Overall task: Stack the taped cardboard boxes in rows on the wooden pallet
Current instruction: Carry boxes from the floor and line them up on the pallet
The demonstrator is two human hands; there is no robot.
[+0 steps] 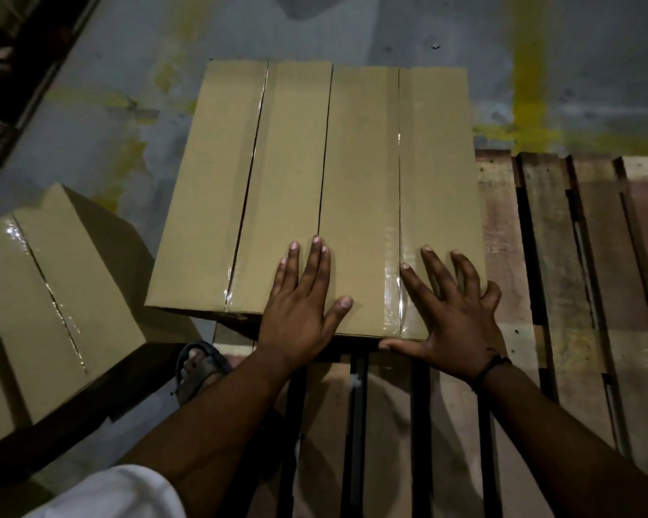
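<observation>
Under both flat hands (pixel 375 312), boxes (pixel 315 188).

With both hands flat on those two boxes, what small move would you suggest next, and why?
Probably push the left box right and forward with the left hand: its near edge sits further away than the right box, and it overhangs the pallet onto the floor.

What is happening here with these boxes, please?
A person is lining up two taped cardboard boxes side by side on a wooden pallet. The left hand lies flat across the seam between the left box and the right box. The right hand is spread open on the near corner of the right box. A third box lies tilted at the left, off the pallet.
</observation>
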